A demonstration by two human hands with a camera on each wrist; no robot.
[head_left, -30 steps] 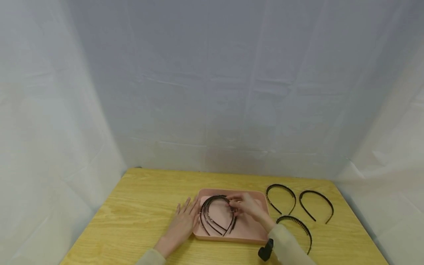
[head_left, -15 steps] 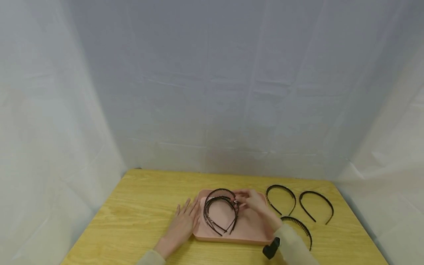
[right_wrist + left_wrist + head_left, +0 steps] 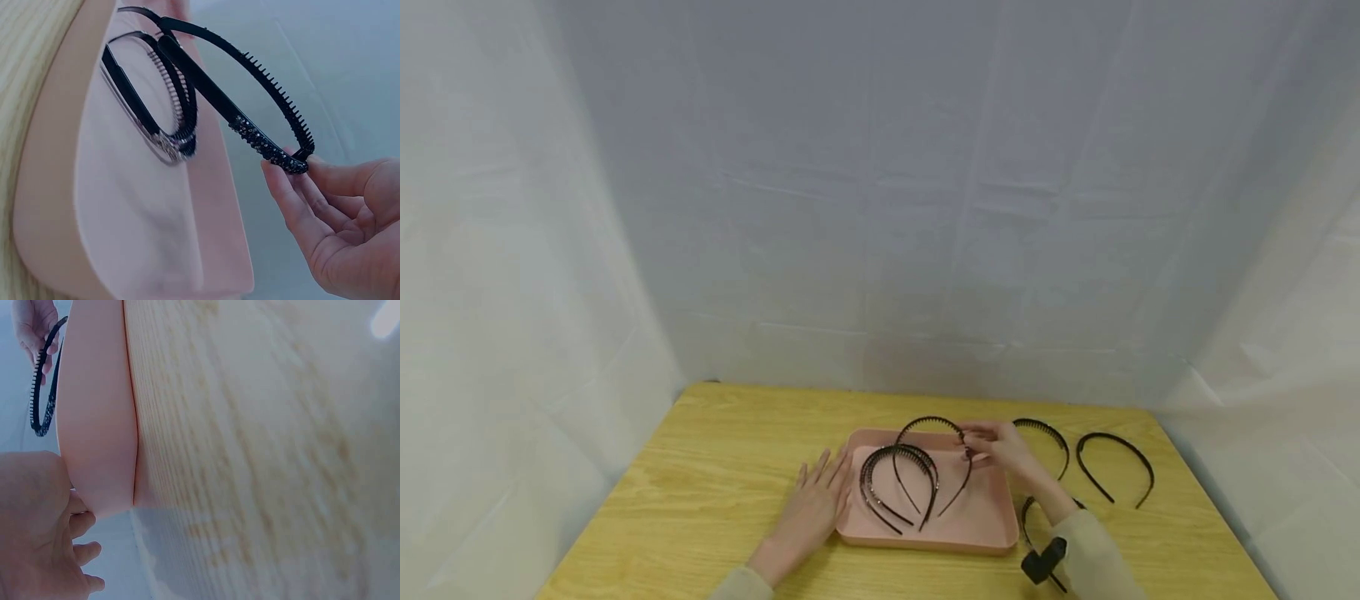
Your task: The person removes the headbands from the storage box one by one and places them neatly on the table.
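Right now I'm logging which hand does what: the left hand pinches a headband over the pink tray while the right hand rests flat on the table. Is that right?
The hands are swapped. The right hand pinches the headband over the pink tray, as the right wrist view shows; the left hand rests flat on the table against the tray's edge, as the head view shows.

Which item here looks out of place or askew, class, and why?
One headband stands out: the right hand pinches its top and holds it tilted above the pink tray, while a stack of headbands lies flat inside. The left hand rests against the tray's edge. Nothing looks spilled or broken.
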